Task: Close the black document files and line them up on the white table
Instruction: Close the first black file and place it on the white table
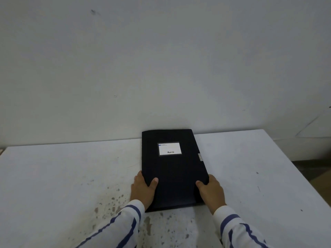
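One black document file (174, 169) lies flat and closed on the white table (62, 167), its far end at the wall. A white label sits on its cover and a small metal clasp shows on its right edge. My left hand (143, 190) grips the file's near left edge, thumb on top. My right hand (212, 192) grips the near right edge the same way. Both sleeves are white with blue stripes. No other file is in view.
The table top is stained and chipped near its front middle (114, 203). A plain white wall (161, 68) rises right behind the table. The table's right edge (293, 167) drops off to a dark floor.
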A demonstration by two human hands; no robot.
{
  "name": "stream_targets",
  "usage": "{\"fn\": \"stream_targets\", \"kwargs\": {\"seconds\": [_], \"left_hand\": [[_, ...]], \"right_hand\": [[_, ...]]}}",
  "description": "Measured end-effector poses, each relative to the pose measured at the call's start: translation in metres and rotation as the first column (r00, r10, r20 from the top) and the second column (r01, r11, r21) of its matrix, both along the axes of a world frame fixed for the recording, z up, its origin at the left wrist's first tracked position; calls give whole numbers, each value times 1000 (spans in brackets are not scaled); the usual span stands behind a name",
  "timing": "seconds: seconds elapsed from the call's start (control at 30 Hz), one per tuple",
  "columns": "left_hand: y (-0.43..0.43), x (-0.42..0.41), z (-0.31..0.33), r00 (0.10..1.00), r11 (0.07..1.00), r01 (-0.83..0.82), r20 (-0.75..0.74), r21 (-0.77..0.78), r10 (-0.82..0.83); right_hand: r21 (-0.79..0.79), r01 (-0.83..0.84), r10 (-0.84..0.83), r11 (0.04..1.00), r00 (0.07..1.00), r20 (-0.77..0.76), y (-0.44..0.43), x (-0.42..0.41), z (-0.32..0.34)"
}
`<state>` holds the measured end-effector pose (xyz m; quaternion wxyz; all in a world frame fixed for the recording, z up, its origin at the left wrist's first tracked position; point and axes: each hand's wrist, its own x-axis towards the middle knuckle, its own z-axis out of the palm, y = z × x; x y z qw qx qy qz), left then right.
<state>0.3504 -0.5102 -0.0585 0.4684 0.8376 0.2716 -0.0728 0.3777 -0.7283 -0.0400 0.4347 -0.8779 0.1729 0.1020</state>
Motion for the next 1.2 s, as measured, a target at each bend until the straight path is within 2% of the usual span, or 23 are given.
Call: {"fn": "stream_targets", "kwargs": {"seconds": [0.23, 0.57, 0.67, 0.77, 0.83, 1.07, 1.2], "left_hand": [[-15, 7, -5, 999, 996, -14, -41, 93, 18], [-16, 14, -1, 996, 992, -11, -89, 127, 22], [-16, 12, 4, 996, 992, -16, -89, 127, 28], [-14, 6, 10, 998, 991, -13, -55, 135, 21], [-11, 0, 17, 998, 990, -13, -52, 141, 21], [23, -34, 42, 999, 972, 41, -22, 230, -37], [61, -68, 52, 998, 962, 63, -3, 265, -64]], "right_hand": [[-39, -14, 14, 999, 1000, 16, -6, 7, -9], [-99, -52, 52, 994, 999, 1, -4, 10, -7], [-192, -84, 87, 978, 996, 9, -1, 6, -2], [-371, -116, 165, 922, 981, 105, 7, -2, 9], [-418, -161, 248, 894, 955, 161, 19, -7, 18], [-392, -498, 577, 773, 810, 108, 84, -27, 43], [-376, -595, 674, 710, 730, 117, 131, -55, 51]]}}
